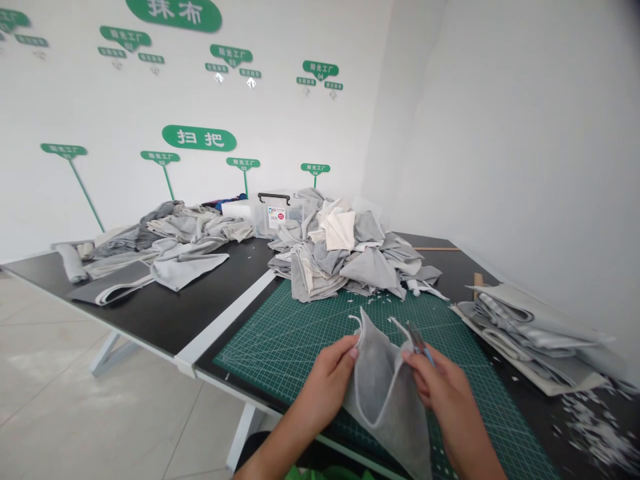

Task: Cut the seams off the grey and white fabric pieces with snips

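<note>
A grey fabric piece (395, 427), folded like a small pouch with its mouth spread, hangs between my hands near the table's front edge. My left hand (327, 380) pinches its left edge between thumb and fingers. On the opposite side my right hand (443, 383) grips the right edge, and it also holds a small metal-bladed tool (419, 341) with some blue on it, perhaps snips. Its blades point upward, partly blurred. Thin pale strips stick up from both top corners of the fabric. Beneath lies a green cutting mat (280, 333).
A heap of grey and cream cloths (370, 267) covers the mat's far edge, before a clear plastic box (263, 217). More cloths (195, 233) lie at left. Stacked grey fabric (530, 333) and white scraps (595, 427) sit at right. A white wall stands behind.
</note>
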The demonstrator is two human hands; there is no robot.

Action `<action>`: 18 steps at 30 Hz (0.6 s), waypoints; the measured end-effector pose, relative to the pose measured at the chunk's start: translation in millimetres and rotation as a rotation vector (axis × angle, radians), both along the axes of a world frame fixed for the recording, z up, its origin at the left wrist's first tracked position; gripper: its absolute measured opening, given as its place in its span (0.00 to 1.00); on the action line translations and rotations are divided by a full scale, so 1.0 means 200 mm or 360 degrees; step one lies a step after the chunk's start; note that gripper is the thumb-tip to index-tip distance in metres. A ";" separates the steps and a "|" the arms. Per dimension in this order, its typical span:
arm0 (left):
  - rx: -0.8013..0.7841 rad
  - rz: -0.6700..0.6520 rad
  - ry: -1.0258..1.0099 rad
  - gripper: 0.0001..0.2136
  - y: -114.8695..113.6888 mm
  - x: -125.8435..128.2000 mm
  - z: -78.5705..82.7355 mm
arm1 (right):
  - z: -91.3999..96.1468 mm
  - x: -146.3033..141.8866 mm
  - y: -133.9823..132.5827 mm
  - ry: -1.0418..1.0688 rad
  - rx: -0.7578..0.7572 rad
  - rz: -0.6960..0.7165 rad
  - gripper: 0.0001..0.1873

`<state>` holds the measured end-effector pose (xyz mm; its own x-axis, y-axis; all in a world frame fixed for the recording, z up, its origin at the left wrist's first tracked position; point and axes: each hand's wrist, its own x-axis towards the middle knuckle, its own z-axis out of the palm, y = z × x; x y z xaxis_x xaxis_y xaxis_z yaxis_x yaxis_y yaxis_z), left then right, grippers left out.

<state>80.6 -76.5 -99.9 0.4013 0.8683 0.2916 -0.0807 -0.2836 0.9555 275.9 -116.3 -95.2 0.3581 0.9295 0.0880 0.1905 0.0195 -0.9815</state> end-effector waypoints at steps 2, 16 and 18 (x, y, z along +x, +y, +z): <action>-0.0010 0.0083 0.0018 0.18 0.03 -0.04 0.00 | 0.03 0.07 -0.02 0.0359 0.0033 -0.0063 0.21; -0.0418 0.0259 -0.0166 0.25 0.18 -0.48 0.06 | -0.05 0.56 -0.11 0.0364 -0.0374 0.0048 0.31; -0.0532 0.0097 -0.0067 0.24 0.18 -0.51 0.04 | -0.13 0.59 -0.10 0.0198 -0.0421 -0.0140 0.27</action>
<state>-21.4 -40.1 -92.1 0.3393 0.9407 0.0018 -0.1145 0.0394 0.9926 393.6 -136.4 -120.7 0.4311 0.8793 -0.2023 0.0581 -0.2508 -0.9663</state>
